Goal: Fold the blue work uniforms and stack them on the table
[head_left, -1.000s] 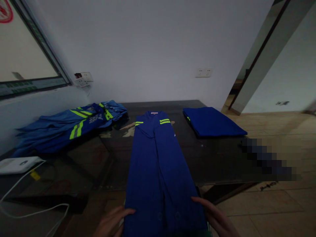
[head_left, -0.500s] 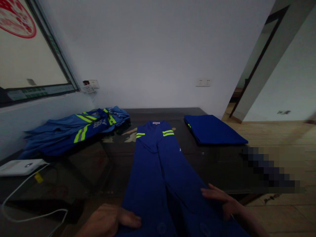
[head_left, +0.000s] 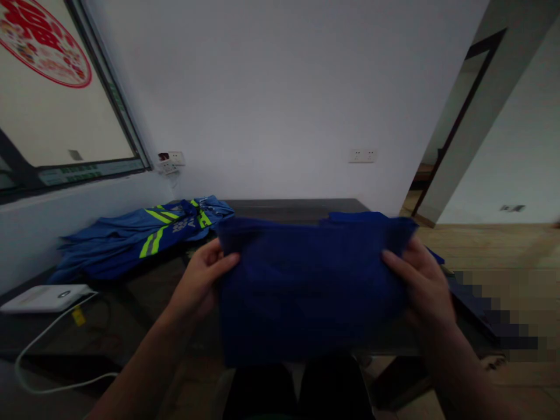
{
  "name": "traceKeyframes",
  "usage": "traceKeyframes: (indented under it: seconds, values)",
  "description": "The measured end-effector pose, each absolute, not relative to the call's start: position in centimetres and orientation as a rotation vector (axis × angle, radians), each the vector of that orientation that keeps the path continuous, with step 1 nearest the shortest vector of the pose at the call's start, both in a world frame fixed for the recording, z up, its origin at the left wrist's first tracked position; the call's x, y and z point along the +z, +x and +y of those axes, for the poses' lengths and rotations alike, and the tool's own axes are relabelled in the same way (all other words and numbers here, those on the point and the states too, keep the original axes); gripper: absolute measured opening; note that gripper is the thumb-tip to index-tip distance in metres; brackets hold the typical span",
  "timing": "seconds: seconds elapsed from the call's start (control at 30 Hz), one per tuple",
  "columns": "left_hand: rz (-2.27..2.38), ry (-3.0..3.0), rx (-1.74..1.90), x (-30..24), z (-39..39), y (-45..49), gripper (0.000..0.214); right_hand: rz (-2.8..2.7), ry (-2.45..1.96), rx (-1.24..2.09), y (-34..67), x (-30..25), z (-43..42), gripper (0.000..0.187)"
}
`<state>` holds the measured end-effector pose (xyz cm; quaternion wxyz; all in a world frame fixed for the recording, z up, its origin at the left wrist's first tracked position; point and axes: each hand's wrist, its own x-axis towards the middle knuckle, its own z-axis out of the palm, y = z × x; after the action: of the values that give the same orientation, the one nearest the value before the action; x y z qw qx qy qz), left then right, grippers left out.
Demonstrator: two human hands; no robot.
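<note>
A blue work garment (head_left: 310, 291) hangs in front of me over the table's near side, held up as a wide, doubled-over panel and slightly blurred. My left hand (head_left: 205, 274) pinches its upper left corner, thumb on the near face. At the upper right corner, my right hand (head_left: 423, 277) grips the cloth the same way, with the fingers behind it. Behind the held cloth, a folded blue garment (head_left: 356, 216) shows only along its top edge and right corner.
Blue garments with yellow-green reflective stripes (head_left: 153, 242) lie heaped on the dark table (head_left: 289, 205) at left. Closer in are a white flat device (head_left: 46, 298) and its white cable (head_left: 26, 373). A wall stands behind the table, with sockets (head_left: 362, 155).
The blue garment lay stretched out lengthwise on the table with my hands at its near end. Now both hands hold it raised and doubled over. The view has shifted slightly.
</note>
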<state>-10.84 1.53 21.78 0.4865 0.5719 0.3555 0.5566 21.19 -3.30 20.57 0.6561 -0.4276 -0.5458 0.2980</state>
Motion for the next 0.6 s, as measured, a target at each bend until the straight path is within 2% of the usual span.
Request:
traceKeyframes:
  seconds: [0.13,0.3,0.47,0.6]
  values:
    - [0.776,1.254,1.377,22.1,10.2,-9.0,0.040,-1.320,-0.896,0.827,20.2,21.3,8.3,0.057]
    - [1.036,1.070,1.240,15.8,20.0,-9.3,0.026,-1.278,-1.288,0.952,19.3,15.0,19.8,0.049]
    - [1.251,1.018,1.097,8.8,24.1,-10.4,0.017,-1.218,-1.508,0.926,18.1,8.2,23.2,0.043]
    - [1.312,0.993,0.985,6.5,25.8,-11.4,0.022,-1.163,-1.585,0.906,18.4,6.2,24.0,0.033]
